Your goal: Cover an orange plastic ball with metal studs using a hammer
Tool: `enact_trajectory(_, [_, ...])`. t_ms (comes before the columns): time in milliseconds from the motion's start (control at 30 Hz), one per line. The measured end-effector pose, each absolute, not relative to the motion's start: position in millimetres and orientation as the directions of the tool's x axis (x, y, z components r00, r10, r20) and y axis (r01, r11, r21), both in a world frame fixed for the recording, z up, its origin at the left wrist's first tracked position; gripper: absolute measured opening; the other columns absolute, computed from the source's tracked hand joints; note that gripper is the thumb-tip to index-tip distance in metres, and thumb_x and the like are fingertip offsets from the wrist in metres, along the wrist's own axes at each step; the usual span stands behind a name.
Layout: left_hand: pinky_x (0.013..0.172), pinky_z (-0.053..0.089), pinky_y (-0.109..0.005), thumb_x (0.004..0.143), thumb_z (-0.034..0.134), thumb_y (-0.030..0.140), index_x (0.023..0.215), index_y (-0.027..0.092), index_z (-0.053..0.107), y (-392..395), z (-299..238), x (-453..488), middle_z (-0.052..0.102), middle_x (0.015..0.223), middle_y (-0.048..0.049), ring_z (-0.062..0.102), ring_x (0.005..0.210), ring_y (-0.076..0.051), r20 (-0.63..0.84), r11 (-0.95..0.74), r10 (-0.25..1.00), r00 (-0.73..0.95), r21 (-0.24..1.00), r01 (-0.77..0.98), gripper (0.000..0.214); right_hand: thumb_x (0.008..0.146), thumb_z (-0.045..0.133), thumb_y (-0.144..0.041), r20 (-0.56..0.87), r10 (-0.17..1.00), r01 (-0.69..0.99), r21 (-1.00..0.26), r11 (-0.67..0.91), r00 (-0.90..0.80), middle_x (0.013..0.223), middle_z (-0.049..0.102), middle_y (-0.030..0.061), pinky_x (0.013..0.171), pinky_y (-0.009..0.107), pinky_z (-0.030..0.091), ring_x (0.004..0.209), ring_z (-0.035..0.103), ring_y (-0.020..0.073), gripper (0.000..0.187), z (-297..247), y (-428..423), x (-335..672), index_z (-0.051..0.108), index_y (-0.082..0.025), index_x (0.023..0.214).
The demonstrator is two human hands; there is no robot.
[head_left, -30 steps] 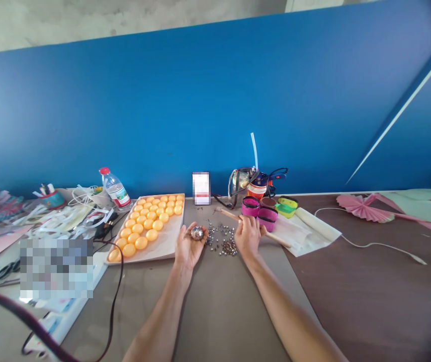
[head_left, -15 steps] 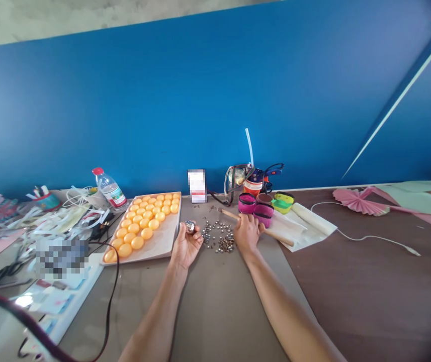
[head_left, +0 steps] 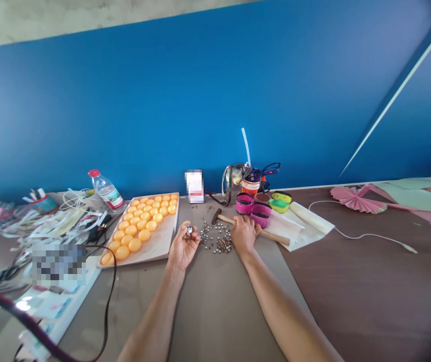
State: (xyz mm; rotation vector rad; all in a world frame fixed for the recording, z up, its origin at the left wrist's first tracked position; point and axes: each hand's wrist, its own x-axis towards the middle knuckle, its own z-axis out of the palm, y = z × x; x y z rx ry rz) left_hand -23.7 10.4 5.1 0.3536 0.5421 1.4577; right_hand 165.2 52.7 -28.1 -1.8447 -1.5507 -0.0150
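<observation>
Tray (head_left: pixel 165 239) — orange balls (head_left: pixel 142 225); left fingers (head_left: pixel 191 242) — silvery ball (head_left: pixel 189 230).

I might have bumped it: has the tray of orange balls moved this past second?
No: against the small upright screen, the tray keeps its place; both slid left in the picture together, suggesting only the head camera turned.

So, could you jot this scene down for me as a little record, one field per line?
Left hand: fingers around a silver ball
Right hand: on the handle of a hammer
Between the hands: small metal bits, too tiny to identify, on a grey mat
To the left: tray of orange balls; red-capped bottle behind it
Backdrop: blue wall
</observation>
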Motion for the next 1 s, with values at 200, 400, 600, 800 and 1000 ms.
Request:
enact_trajectory(200, [0.060,0.047,-0.022,0.073,0.064,0.019,0.090,0.016,0.059,10.2,5.8,-22.6,0.062,0.076,-0.0038,0.055,0.059,-0.008,-0.137,0.079,0.991,-0.005,0.600,-0.796,0.018,0.078,0.047,-0.012,0.445,0.854,0.867,-0.499,-0.014,0.270,0.090,0.061,0.0097,0.082,0.038,0.023,0.089,0.048,0.0230,0.021,-29.6,53.8,165.4,0.064,-0.020,0.087])
enact_trajectory(400, [0.059,0.047,-0.024,0.069,0.069,0.025,0.091,0.018,0.056,7.8,6.8,-12.0,0.063,0.075,-0.0020,0.058,0.058,-0.010,-0.119,-0.009,0.978,-0.169,0.791,-0.612,0.027,0.079,0.046,-0.012,0.480,0.823,0.855,-0.519,-0.012,0.302,0.089,0.062,0.0076,0.082,0.038,0.022,0.086,0.047,0.0214,0.021,-26.2,53.5,165.0,0.064,-0.021,0.084])
enact_trajectory(600, [0.061,0.048,-0.025,0.074,0.063,0.032,0.093,0.019,0.055,5.4,6.1,-5.8,0.064,0.080,-0.0021,0.060,0.059,-0.011,0.084,-0.250,0.905,-0.417,0.899,-0.361,0.024,0.078,0.045,-0.013,0.479,0.801,0.845,-0.531,-0.061,0.359,0.083,0.063,0.0089,0.081,0.038,0.024,0.083,0.048,0.0217,0.021,-30.3,55.3,166.0,0.064,-0.020,0.080])
enact_trajectory(800, [0.063,0.047,-0.025,0.078,0.058,0.033,0.092,0.019,0.056,2.7,8.5,-6.8,0.065,0.079,-0.0031,0.061,0.061,-0.013,0.134,-0.286,0.887,-0.441,0.911,-0.299,0.020,0.078,0.049,-0.016,0.458,0.819,0.870,-0.484,-0.096,0.345,0.088,0.061,0.0095,0.078,0.038,0.026,0.084,0.048,0.0229,0.016,-27.5,53.6,164.8,0.064,-0.019,0.082])
enact_trajectory(1000, [0.078,0.041,-0.022,0.077,0.060,0.023,0.086,0.019,0.061,3.0,9.2,-9.0,0.067,0.085,-0.0043,0.059,0.084,-0.014,0.208,-0.322,0.839,-0.502,0.935,-0.150,0.009,0.086,0.044,-0.020,0.501,0.860,0.865,-0.470,0.176,0.097,0.094,0.060,0.0083,0.076,0.032,0.032,0.087,0.049,0.0196,0.018,-25.6,49.4,153.3,0.062,-0.018,0.084])
